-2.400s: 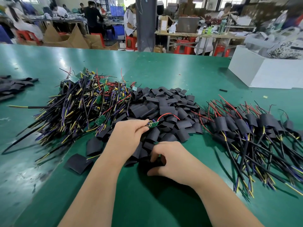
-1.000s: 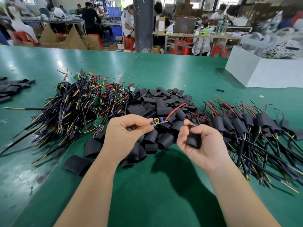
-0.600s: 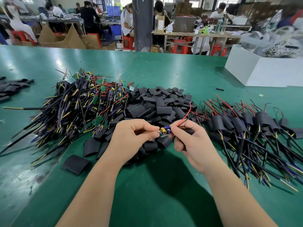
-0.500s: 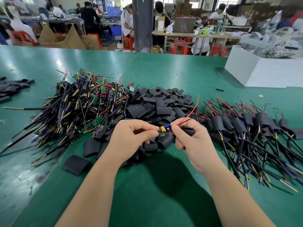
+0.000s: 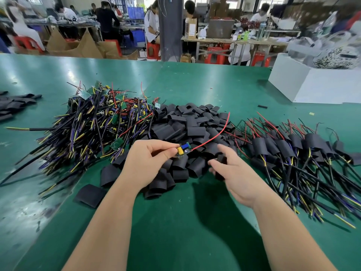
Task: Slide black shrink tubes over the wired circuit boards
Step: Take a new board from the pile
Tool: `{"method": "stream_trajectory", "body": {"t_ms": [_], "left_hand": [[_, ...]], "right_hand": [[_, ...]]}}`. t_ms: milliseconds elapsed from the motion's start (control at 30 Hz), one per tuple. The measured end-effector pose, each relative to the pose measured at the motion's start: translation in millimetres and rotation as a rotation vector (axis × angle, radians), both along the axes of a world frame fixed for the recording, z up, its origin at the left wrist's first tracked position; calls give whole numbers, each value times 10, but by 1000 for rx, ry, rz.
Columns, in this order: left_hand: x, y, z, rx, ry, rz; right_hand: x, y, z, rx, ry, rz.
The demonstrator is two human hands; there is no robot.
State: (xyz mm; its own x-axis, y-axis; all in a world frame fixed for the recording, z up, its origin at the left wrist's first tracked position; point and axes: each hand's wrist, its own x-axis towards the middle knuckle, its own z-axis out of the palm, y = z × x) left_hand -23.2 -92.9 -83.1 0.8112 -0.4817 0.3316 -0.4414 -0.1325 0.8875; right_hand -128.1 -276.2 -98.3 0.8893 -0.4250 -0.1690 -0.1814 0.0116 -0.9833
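Left of the pile of loose shrink tubes [image 5: 195, 126] lies the heap of bare wired boards [image 5: 93, 124], a tangle likely to snag. Over the pile's near edge, our left hand [image 5: 148, 163] has its grip pinched on a small circuit board [image 5: 181, 151], whose red wire [image 5: 213, 136] arches up across the pile. We judge the board light and stiff but fragile at its upright parts and solder joints, so its edges are the place to hold.

Just right of the pile's near edge, our right hand [image 5: 234, 173] seems to hold one black shrink tube [image 5: 220, 167] under the thumb, with the other fingers loose. Blur leaves us unsure of that grip. The tube looks soft, flattened and light, so we should squeeze its creased sides to open the mouth, then thread the limp wire first.

Right of the pile lies the sleeved heap [image 5: 293, 147]. Bare green tabletop [image 5: 175, 231] on our side of the pile gives open room, and no edge shows near the hands.
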Motion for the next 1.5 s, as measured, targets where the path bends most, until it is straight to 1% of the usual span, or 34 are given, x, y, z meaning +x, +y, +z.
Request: {"method": "stream_trajectory", "body": {"t_ms": [67,200,233,267,300,367,400,500,667,800,967,1067,1133,1300,1433,1500], "left_hand": [[5,37,24,0,0,-24],[-6,79,53,-18,72,-133],[-10,85,55,-17,87,-160],[-17,90,60,-15,99,-188],[-18,95,60,-12,109,-212],[-14,111,61,2,131,-244],[-9,119,63,13,136,-254],[-5,134,67,27,143,-267],[0,140,67,46,127,-264],[8,132,56,35,127,-224],[31,134,34,-52,156,-136],[41,144,34,-49,132,-107],[60,143,25,-39,117,-82],[47,80,15,-85,112,-42],[-7,6,0,-95,103,-86],[-30,-16,1,-85,98,-104]], "right_hand": [[15,-66,24,188,-127,-138],[4,-254,167,761,-394,-273],[-13,-306,175,869,-446,-323],[-35,-336,178,909,-467,-342],[-48,-352,175,905,-464,-328],[-57,-332,185,829,-428,-230],[-56,-311,192,821,-448,-203],[-51,-248,248,938,-560,-211],[-68,-131,325,1072,-638,-206],[-102,-114,349,982,-610,-141],[-140,-98,366,916,-599,-48],[-138,-84,370,913,-625,-28],[-124,-77,346,872,-640,-26],[-62,36,203,577,-578,61],[-2,207,88,346,-572,101],[2,231,74,284,-577,120]]}}
